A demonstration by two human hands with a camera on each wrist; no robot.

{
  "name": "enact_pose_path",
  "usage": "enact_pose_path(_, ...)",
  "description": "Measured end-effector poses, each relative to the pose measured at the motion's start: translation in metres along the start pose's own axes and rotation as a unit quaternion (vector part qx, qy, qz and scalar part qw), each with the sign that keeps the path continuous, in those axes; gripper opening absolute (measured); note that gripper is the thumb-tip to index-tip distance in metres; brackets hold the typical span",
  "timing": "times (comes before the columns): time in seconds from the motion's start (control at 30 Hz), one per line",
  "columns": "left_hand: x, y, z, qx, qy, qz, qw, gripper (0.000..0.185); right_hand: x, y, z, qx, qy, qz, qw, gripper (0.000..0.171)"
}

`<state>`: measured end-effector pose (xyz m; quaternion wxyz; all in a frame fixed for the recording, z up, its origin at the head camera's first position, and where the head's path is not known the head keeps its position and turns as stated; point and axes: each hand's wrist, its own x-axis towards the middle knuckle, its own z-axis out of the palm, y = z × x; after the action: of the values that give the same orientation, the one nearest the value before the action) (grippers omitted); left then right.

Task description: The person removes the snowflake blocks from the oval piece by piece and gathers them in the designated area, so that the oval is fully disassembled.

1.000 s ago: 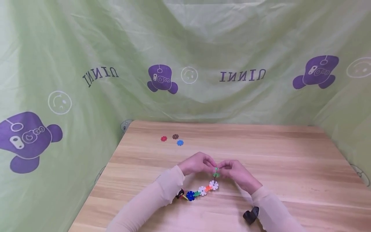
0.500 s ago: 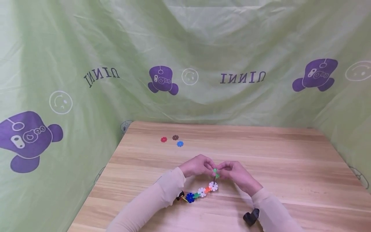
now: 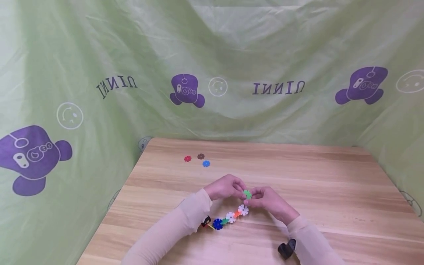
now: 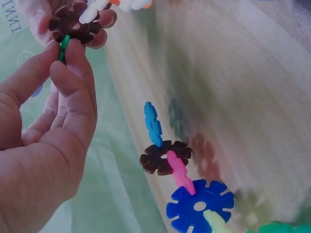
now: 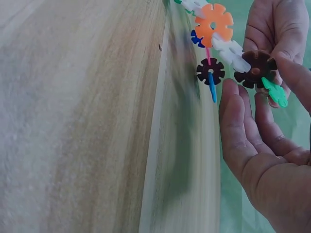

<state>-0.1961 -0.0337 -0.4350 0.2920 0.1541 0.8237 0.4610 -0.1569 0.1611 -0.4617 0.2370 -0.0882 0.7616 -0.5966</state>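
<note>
Soft, even light fills the head view, bright and without glare; the wrinkled pale green printed backdrop cloth (image 3: pixel 232 55) shows only gentle fold shading. The light wooden table (image 3: pixel 314 176) carries faint, short shadows under the hands. Edges bow slightly. Both wrist views are rougher: the wood grain smears into streaky blur, the near skin is soft, while the brown snowflake-shaped plastic disc (image 4: pixel 73 23) stays fairly crisp.

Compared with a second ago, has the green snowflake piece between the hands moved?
Yes. The green piece now faces the camera flat rather than edge-on and sits slightly higher, farther from the white disc of the chain on the table.
</note>
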Motion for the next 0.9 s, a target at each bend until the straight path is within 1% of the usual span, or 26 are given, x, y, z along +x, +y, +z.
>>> enact_pose_path(0.2, 0.0007, 0.0015, -0.0009, -0.004, -0.005, 0.005, 1.0, 0.012, 0.001, -0.0009, -0.0007, -0.003, -0.007, -0.004, 1.0, 0.045)
enact_pose_path(0.4, 0.0018, 0.0032, -0.0027, 0.009, -0.002, 0.017, 0.9998, 0.011, 0.0008, -0.0042, -0.0017, -0.001, -0.003, -0.008, 1.0, 0.047)
enact_pose_path(0.5, 0.0021, 0.0031, -0.0018, 0.014, 0.001, 0.022, 0.9997, 0.011, 0.0004, -0.004, -0.0012, 0.001, -0.001, -0.004, 1.0, 0.045)
enact_pose_path(0.6, 0.0012, 0.0035, 0.0003, 0.027, 0.009, 0.023, 0.9993, 0.012, 0.0006, -0.0024, 0.0001, 0.006, -0.003, 0.001, 1.0, 0.042)
enact_pose_path(0.8, -0.0026, 0.0075, 0.0043, 0.072, 0.034, 0.017, 0.9967, 0.012, 0.001, 0.0005, 0.0023, 0.001, -0.001, 0.002, 1.0, 0.037)
enact_pose_path(0.9, -0.004, 0.0084, 0.0058, 0.082, 0.043, 0.013, 0.9956, 0.012, 0.0011, 0.0012, 0.0039, 0.003, 0.003, 0.008, 1.0, 0.035)
